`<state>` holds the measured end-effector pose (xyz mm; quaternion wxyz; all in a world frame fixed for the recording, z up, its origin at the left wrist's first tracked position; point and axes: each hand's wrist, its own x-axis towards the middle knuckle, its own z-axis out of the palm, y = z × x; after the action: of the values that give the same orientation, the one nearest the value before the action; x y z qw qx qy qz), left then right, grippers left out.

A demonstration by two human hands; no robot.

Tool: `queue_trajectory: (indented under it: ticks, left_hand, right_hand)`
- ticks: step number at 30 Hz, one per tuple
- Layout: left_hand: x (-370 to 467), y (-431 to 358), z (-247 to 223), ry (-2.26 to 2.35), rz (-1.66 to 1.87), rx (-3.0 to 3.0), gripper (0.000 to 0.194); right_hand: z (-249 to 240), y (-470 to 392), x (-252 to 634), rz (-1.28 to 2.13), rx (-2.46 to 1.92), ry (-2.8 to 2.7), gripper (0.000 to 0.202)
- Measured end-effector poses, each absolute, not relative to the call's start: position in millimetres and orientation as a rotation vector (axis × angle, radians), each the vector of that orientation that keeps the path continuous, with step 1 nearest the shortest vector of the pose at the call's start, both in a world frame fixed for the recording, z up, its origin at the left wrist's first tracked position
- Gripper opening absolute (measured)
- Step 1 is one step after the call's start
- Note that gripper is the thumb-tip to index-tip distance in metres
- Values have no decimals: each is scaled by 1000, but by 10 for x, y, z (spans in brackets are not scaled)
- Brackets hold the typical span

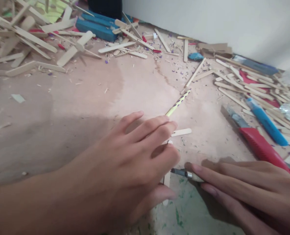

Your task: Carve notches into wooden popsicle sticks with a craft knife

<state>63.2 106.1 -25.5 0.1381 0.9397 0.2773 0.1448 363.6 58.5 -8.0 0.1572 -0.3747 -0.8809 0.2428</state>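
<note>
My left hand (137, 150) is bent over a pale wooden craft stick (167, 179), holding it against the table between thumb and fingers. Most of that stick is hidden under the hand. Another craft stick (182, 132) pokes out beyond the fingers. A yellow pencil-like rod with dark spots (178, 102) runs out from beneath the fingertips. In the closed fingers of my right hand (243, 186) is a slim tool (189, 175) with a dark tip and silver collar. Its tip points at the held stick, and I cannot tell whether it touches.
Right of my hands lie a red utility knife (265, 147) with its blade out and a blue capped tool (267, 120). Loose craft sticks (248, 86) are heaped behind them. At the back left are stick constructions (20, 36) and a blue block (98, 26). A white wall (208, 23) bounds the back.
</note>
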Motion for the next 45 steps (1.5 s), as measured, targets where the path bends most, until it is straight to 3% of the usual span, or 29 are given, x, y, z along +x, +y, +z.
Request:
queue_trajectory:
  ticks: [4, 12, 25, 45]
  left_hand:
    - [636, 1063, -255, 799, 410, 2718, 38]
    - [632, 1056, -254, 815, 431, 2689, 34]
    - [641, 1057, -269, 796, 436, 2692, 33]
    - [633, 1067, -268, 786, 448, 2686, 25]
  right_hand:
    - [-108, 589, 3604, 738, -1048, -2442, 49]
    - [-119, 636, 3561, 786, -1043, -2411, 32]
    - [-81, 719, 3590, 608, -923, -2586, 30]
    - [-65, 961, 3607, 921, -860, -2543, 32]
